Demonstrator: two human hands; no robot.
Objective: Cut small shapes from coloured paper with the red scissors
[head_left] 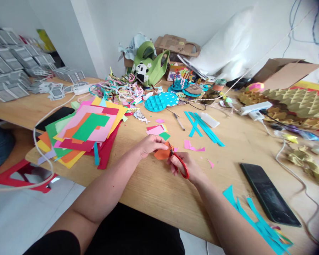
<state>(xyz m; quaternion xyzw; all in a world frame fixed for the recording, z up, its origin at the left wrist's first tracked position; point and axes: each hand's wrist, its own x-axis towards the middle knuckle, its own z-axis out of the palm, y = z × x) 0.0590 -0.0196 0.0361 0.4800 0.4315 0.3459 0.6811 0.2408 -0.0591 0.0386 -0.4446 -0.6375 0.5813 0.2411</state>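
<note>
Pinched in our left hand [152,146] is orange paper [162,153]; our right hand [183,166] grips red-handled scissors [184,169] beside it.

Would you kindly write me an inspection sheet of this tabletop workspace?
Surface: wooden table, with pink paper scraps lying loose.
Job's things: orange paper; red-handled scissors, blades at the paper.
Clutter: stacked coloured sheets left; blue strips and smartphone right; green bag at the back.
Hands: left hand holds the orange paper; right hand holds the scissors.
Cables: white cable droops past the left edge; another leads from the power strip.
Surroundings: red stool at left, pale wall behind.
</note>
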